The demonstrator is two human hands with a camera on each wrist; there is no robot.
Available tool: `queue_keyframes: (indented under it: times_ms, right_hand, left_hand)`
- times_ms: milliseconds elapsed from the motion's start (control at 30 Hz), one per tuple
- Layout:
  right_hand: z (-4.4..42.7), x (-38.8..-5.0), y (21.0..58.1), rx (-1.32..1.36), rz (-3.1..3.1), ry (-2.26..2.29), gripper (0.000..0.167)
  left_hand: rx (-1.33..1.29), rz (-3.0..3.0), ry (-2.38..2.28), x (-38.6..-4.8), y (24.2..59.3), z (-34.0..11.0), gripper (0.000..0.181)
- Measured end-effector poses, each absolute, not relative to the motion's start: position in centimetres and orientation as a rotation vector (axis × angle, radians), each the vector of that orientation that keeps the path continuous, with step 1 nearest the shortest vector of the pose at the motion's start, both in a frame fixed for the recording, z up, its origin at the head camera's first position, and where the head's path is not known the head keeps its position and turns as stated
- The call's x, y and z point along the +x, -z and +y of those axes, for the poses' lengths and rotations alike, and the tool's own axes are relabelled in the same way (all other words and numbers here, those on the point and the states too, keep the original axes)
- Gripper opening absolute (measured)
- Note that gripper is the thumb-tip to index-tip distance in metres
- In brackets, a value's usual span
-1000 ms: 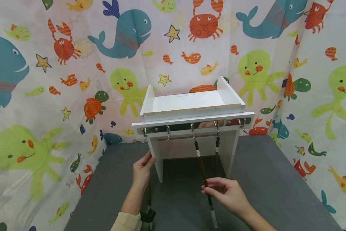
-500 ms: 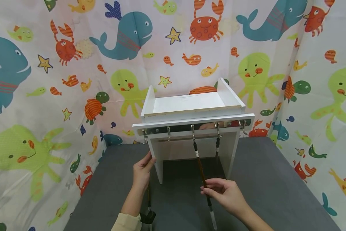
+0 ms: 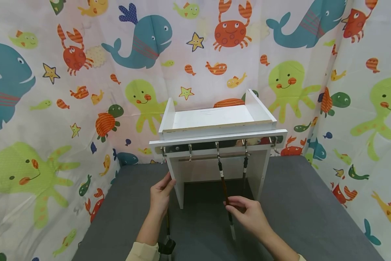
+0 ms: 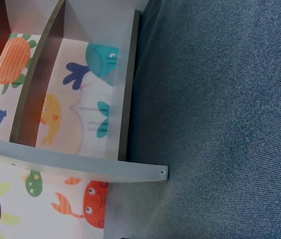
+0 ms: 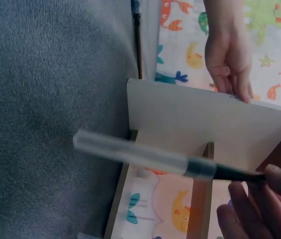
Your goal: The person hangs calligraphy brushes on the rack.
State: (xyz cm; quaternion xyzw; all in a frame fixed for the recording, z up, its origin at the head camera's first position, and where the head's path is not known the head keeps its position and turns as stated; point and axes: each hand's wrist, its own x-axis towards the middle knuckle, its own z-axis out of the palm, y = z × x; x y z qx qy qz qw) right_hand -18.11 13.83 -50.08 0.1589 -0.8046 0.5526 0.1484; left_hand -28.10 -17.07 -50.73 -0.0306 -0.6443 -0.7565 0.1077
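A small white shelf unit (image 3: 215, 135) with a row of metal hooks stands on the grey cloth. From its middle hook hangs a brown-handled brush (image 3: 223, 181), its lower end in a translucent cap (image 5: 130, 152). My right hand (image 3: 247, 214) pinches this brush low on its length, between thumb and fingers. At the unit's left side panel (image 3: 177, 181), my left hand (image 3: 160, 194) grips the edge. In the right wrist view, the fingers of the left hand (image 5: 232, 64) hook over that panel. Only a sliver of it shows in the left wrist view.
A second brush (image 3: 245, 168) hangs from the hook to the right. Another thin brush-like stick (image 3: 168, 223) lies on the cloth, partly behind my left wrist. The remaining hooks, such as the left one (image 3: 190, 150), carry nothing. A sea-animal curtain (image 3: 198, 79) surrounds the back and sides.
My right hand has moved slightly left and farther from me, and the brush's capped lower end has swung the same way. The left hand keeps its hold on the panel.
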Motion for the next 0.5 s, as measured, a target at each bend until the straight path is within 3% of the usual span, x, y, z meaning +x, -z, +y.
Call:
queue_keyframes:
  times_ms: [267,500]
  right_hand:
    - [14.06,-19.02,50.45,0.405,-2.347,-1.332,0.032]
    - [14.79,-18.70,50.48,0.505,-2.254,-1.413,0.029]
  left_hand:
    - [-0.080,-1.905,2.208,-28.17,50.81,-17.01,0.048]
    - [-0.075,-1.915,2.185,-28.19,50.98,-16.91,0.048]
